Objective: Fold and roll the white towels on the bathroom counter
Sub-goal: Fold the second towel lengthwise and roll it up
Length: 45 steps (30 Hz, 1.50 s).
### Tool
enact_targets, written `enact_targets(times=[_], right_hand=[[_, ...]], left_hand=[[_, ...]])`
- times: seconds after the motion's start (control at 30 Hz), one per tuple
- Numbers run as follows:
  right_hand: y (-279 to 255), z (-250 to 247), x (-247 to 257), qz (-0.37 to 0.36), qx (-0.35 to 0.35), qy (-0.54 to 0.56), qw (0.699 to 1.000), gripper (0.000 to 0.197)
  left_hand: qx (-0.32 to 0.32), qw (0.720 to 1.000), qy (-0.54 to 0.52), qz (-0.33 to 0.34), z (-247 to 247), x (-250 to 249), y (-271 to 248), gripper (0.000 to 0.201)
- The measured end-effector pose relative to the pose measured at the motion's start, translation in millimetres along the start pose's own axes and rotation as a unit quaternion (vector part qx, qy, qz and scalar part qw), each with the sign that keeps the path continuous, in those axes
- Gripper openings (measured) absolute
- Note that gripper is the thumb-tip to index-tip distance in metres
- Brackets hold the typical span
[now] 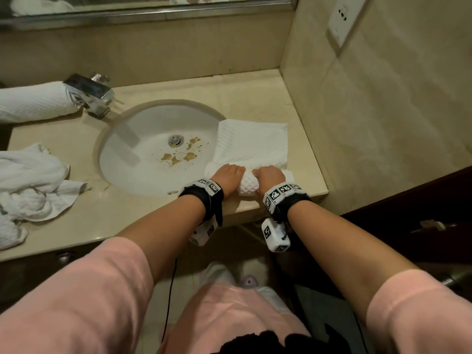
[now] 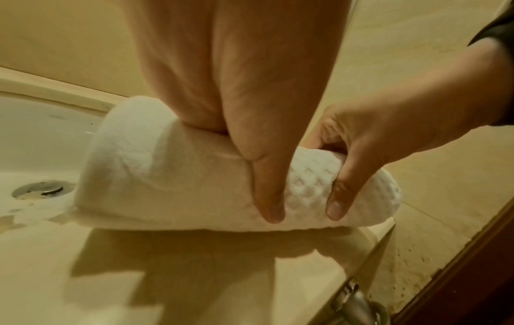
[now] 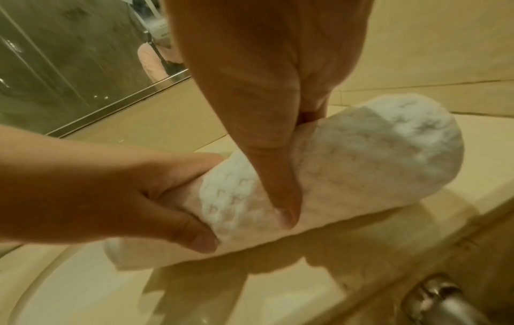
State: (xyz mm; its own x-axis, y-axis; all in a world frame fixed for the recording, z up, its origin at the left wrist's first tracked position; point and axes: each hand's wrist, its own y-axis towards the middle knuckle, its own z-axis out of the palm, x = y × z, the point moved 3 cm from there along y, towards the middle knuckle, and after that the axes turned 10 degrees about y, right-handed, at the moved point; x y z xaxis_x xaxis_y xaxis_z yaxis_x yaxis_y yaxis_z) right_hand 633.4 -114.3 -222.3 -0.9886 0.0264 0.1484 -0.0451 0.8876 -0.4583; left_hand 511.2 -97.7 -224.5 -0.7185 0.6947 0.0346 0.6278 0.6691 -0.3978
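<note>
Both hands clasp the rolled end of the towel [image 1: 249, 183] at the counter's [image 1: 158, 215] near edge: left hand [image 1: 228, 175] and right hand [image 1: 269, 176] side by side, thumbs underneath, likely keeping the roll tight. Beyond, its flat remainder awaits rolling; a finished roll [image 1: 33, 102] lies beside the tap [image 1: 89, 94].

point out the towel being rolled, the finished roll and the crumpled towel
towel being rolled [image 1: 251, 145], head view, flat unrolled part
finished roll [image 1: 33, 102], head view, middle
crumpled towel [image 1: 30, 185], head view, middle
</note>
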Motion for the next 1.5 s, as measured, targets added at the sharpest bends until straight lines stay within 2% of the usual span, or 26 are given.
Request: enact_targets(times=[0.2,0.27,0.33,0.37,0.47,0.53,0.6,0.63,0.7,0.83,0.93,1.0,1.1,1.2,1.27,1.4,1.5], right_hand=[[20.9,-19.0,-5.8,0.068,0.109,0.039,0.991,0.028],[49.8,-10.0,-13.6,0.096,0.129,0.050,0.986,0.031],[91.3,16.5,-41.1,0.152,0.173,0.060,0.971,0.053],[112.6,31.8,-54.1,0.153,0.177,0.072,0.970,0.061],[148.4,51.0,-82.5,0.134,0.187,0.088,0.969,0.048],[125.9,23.5,-72.4,0.146,0.178,0.105,0.967,0.044],[122.0,21.1,-76.1,0.142,0.175,0.116,0.967,0.029],[103.6,3.2,-63.9,0.136,0.184,0.113,0.967,0.033],[87.0,-11.4,-58.1,0.131,0.175,0.115,0.969,0.033],[64.6,-31.8,-49.7,0.135,0.193,0.126,0.964,0.018],[59.2,-37.4,-41.2,0.118,0.218,0.129,0.960,0.005],[58.1,-40.6,-39.8,0.099,0.235,0.118,0.960,0.017],[45.0,-48.7,-29.5,0.076,0.296,0.127,0.944,0.008],[38.6,-51.1,-21.4,0.061,0.263,0.117,0.956,0.028],[40.5,-50.1,-20.3,0.067,0.222,0.101,0.967,0.039],[30.8,-56.3,-10.5,0.084,0.146,0.074,0.983,0.042],[20.2,-49.5,-0.3,0.062,0.094,0.049,0.992,0.033]], left_hand=[[0.072,0.995,-0.061,0.030,-16.6,14.8,18.5,0.063],[0.090,0.992,-0.075,0.041,-20.8,20.0,25.6,0.062],[0.105,0.989,-0.080,0.060,-23.7,24.8,33.7,0.060],[0.112,0.988,-0.081,0.071,-25.2,26.7,36.9,0.059],[0.138,0.981,-0.091,0.103,-28.7,35.7,46.2,0.059],[0.164,0.974,-0.103,0.116,-28.3,41.3,50.3,0.059],[0.184,0.969,-0.102,0.133,-28.3,45.6,54.6,0.059],[0.189,0.967,-0.099,0.141,-29.2,47.0,55.6,0.058],[0.187,0.967,-0.089,0.150,-28.6,47.5,56.5,0.058],[0.158,0.975,-0.015,0.153,-25.3,43.0,55.8,0.065],[0.126,0.978,-0.027,0.164,-25.3,38.0,53.0,0.072],[0.101,0.980,-0.037,0.164,-23.4,34.8,45.9,0.081],[0.047,0.983,0.060,0.168,-12.1,28.4,34.1,0.089],[0.008,0.984,0.076,0.162,-6.6,28.5,34.1,0.071],[0.021,0.985,0.059,0.164,-11.4,30.1,39.2,0.063],[0.094,0.980,0.049,0.169,-24.5,31.7,58.0,0.065],[0.136,0.975,0.034,0.174,-32.9,34.0,69.1,0.061]])
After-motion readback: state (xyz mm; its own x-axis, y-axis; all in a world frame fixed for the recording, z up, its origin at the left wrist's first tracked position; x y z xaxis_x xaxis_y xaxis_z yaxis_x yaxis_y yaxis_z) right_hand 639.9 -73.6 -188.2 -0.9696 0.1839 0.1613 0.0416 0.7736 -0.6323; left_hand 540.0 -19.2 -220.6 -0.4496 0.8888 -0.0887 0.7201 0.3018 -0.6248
